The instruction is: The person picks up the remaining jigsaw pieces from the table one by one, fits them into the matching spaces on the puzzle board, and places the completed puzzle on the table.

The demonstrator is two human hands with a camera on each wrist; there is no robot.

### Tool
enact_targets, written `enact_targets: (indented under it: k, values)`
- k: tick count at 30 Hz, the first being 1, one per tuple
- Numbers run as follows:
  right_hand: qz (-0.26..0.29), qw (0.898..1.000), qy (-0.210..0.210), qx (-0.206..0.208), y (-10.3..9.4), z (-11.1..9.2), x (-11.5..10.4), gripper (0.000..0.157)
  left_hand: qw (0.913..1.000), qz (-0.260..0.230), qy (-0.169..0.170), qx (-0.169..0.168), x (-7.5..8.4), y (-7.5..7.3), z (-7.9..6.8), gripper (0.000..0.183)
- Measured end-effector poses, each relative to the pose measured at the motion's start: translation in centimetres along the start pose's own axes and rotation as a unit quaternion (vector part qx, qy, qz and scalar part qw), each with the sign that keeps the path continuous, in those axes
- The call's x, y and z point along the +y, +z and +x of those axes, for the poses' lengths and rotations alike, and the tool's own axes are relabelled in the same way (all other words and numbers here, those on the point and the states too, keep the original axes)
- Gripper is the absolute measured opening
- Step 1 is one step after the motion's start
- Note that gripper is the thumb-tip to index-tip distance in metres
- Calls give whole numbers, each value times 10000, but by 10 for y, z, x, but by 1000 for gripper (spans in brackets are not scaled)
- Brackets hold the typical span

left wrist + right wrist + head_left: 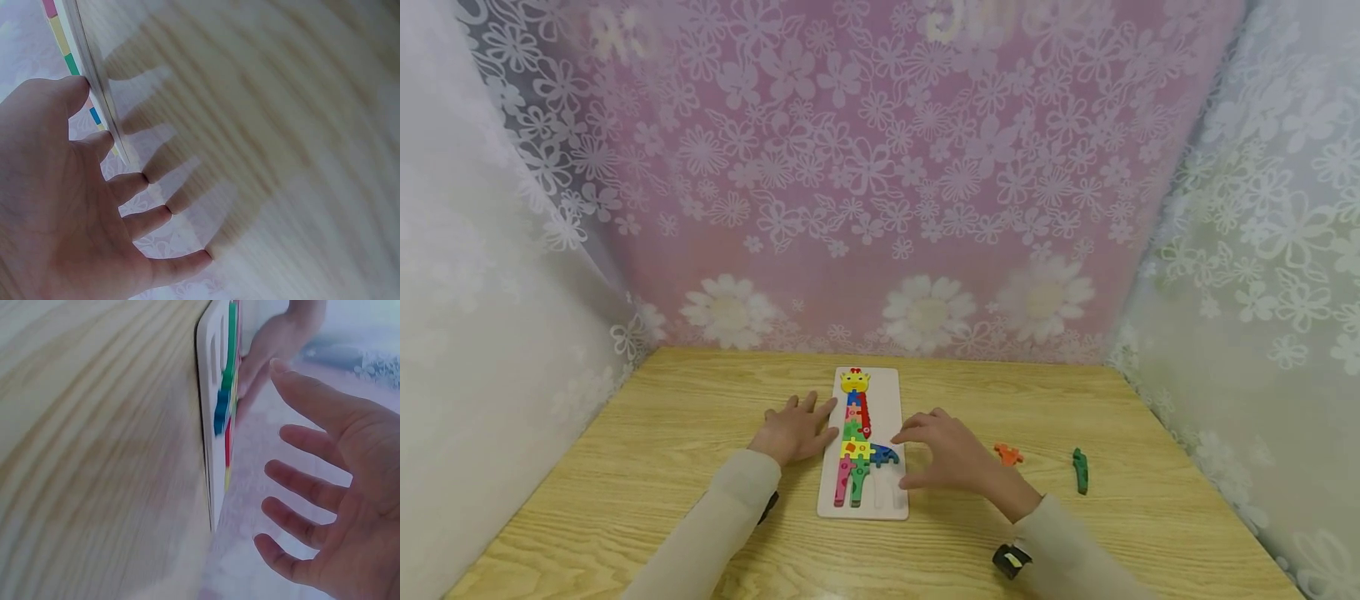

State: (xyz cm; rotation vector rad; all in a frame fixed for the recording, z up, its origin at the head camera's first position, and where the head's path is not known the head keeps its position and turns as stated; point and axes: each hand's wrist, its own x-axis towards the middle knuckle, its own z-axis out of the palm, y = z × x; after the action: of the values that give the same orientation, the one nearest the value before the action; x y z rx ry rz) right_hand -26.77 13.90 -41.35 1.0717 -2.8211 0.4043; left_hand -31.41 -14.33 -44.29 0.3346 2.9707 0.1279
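A white puzzle board (886, 400) lies on the table, with colourful giraffe pieces fitted in it, from a yellow head (854, 382) down to a pink leg (842, 483) and a green leg (858, 485). A dark blue piece (883, 454) sits at the giraffe's right side, above bare leg-shaped recesses. My left hand (795, 429) rests spread at the board's left edge, thumb and index finger against it and the other fingertips on the wood in the left wrist view. Over the board's right edge hovers my right hand (951, 454), fingers apart and holding nothing.
An orange puzzle piece (1008, 454) lies on the wooden table (760, 550) right of my right hand. Farther right is a green piece (1080, 471). Flowered curtains (880, 183) stand behind the table and along both sides.
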Motion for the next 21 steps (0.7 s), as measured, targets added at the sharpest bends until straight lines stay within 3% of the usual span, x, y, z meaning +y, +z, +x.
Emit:
enact_targets:
  k: [9, 16, 21]
  values:
    - [-414, 9970, 452, 475, -16, -37, 31, 58, 10000, -27, 8, -54, 0, -1, -2, 66]
    - [-707, 9937, 705, 508, -24, -62, 52, 60, 10000, -47, -13, -82, 1, -1, -2, 66]
    - [-803, 9909, 1045, 285, -25, -77, 65, 62, 10000, -15, -7, -42, 1, -2, -2, 66]
